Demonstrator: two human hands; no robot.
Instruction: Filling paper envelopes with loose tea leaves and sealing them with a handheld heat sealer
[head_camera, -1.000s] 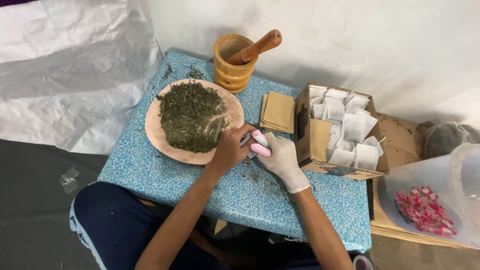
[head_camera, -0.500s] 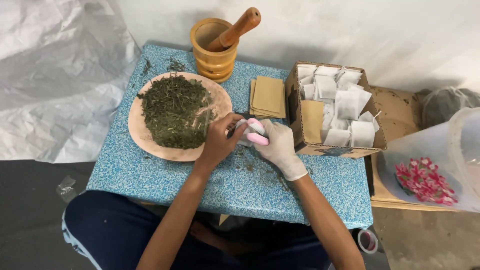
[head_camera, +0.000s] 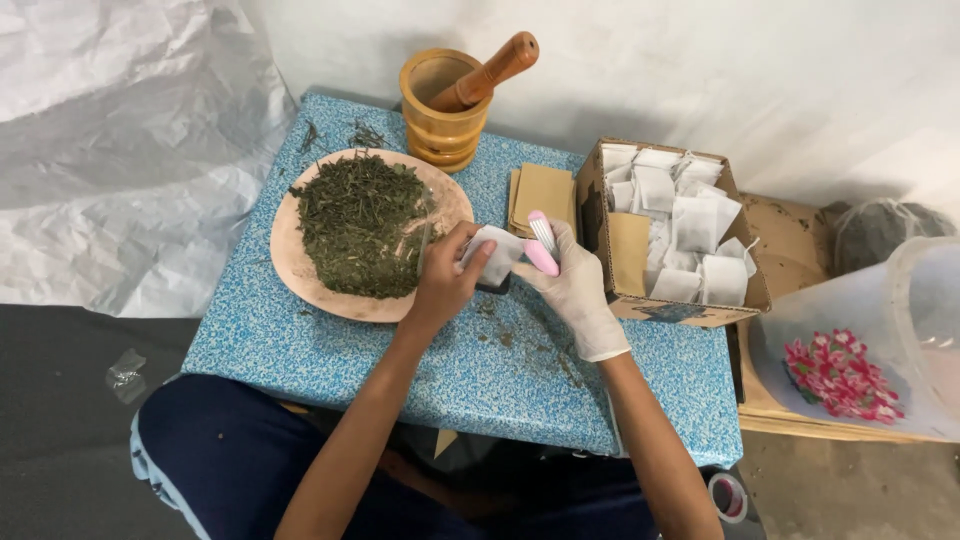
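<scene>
— Since the earlier frame, both hands have lifted a little off the blue speckled tabletop (head_camera: 300, 350), and the small white paper sachet (head_camera: 494, 252) now shows plainly between them where before it was mostly hidden. The pink and white handheld sealer (head_camera: 541, 247) has tipped upright.

— How do the hands sit?

— The bare left hand (head_camera: 443, 282) is closed in a pinch, thumb and fingers on the sachet's left edge. The white-gloved right hand (head_camera: 575, 290) is curled round the sealer, which stands just at the sachet's three o'clock side, touching or nearly so.

— And the sachet itself?

— It looks very light and limp, thin filter paper that would crease or tear if squeezed hard. The edge or a corner seems the best hold, leaving the belly free so the contents do not spill.

— What lies around?

— At nine o'clock, the round pinkish plate (head_camera: 290, 262) heaped with dried green herb (head_camera: 362, 225). At twelve, the wooden mortar and pestle (head_camera: 447, 103) and a stack of tan paper envelopes (head_camera: 543, 193). At three o'clock, the cardboard box (head_camera: 680, 308) of white sachets.
</scene>
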